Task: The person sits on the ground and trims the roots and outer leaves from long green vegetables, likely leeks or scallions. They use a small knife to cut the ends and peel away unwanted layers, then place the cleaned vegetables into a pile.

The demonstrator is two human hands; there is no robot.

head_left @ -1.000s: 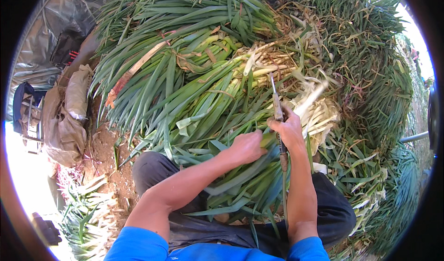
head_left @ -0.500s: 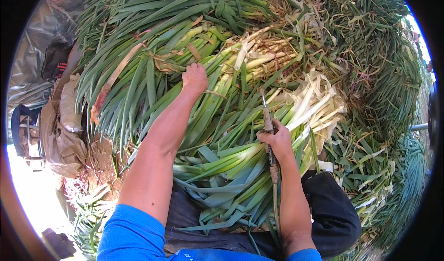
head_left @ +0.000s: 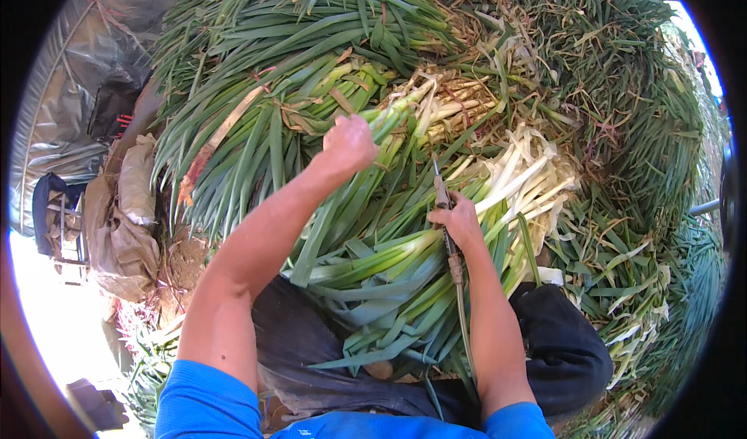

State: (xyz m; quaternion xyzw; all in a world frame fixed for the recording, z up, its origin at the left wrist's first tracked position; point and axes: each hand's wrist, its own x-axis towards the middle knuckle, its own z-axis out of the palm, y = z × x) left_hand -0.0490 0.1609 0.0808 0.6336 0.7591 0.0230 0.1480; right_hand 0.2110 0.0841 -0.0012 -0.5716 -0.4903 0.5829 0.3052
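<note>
The person sits among heaps of long-leaved green stalks with pale white bases — leeks or large green onions, by the look of them. The left hand (head_left: 348, 143) reaches out over the untrimmed pile (head_left: 311, 73) ahead, fingers curled shut around the neck of one stalk (head_left: 393, 116) near where green turns to white. The right hand (head_left: 459, 221) stays close to the lap, closed on a narrow knife (head_left: 445, 206) whose blade points away from the body, toward the far side of the heap. Just to the right of that hand lies a stack of cleaned stalks (head_left: 521, 178), their white ends bare and lined up together. Across the dark trousers (head_left: 568, 346) rests a spread of loose green leaves (head_left: 381, 299).

Judging from this, the step in hand is the fetching of a fresh stalk from the pile — the cutting has not begun on it. The next move calls for drawing that stalk free of its neighbours and bringing its base within reach of the blade, with the left fingers kept clear of the edge. At the left edge of the heap stand bundled sacks (head_left: 124, 221), and a grey tarpaulin (head_left: 85, 81) hangs behind them.
</note>
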